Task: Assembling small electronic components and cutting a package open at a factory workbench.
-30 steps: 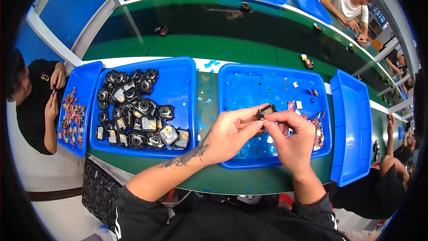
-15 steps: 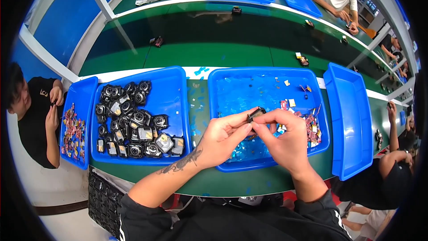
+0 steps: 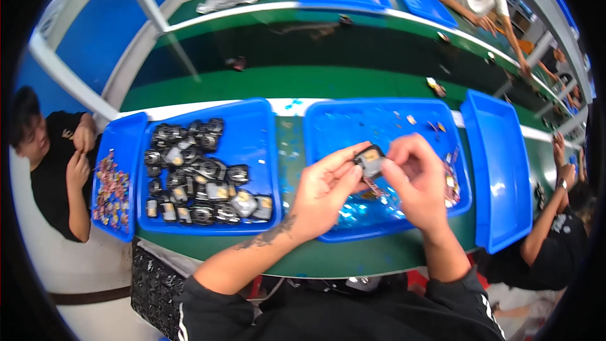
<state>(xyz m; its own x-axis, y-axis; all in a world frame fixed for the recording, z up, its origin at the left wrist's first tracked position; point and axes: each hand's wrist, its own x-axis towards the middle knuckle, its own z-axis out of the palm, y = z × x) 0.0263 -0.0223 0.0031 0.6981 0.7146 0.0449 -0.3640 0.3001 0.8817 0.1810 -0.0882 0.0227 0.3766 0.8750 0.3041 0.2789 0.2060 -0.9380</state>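
Small dark part (image 3: 369,161) mostly buried between the fingers of left hand (image 3: 325,192) and right hand (image 3: 413,183), its shape unreadable. At three o'clock, tiny bits (image 3: 449,180) blur together behind the right hand.

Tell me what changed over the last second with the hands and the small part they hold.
Little changed. Both hands, left hand and right hand, keep pinching the small black square part above the blue plastic tray; only the view drifted slightly. The neighbouring blue tray of black parts lies as before.
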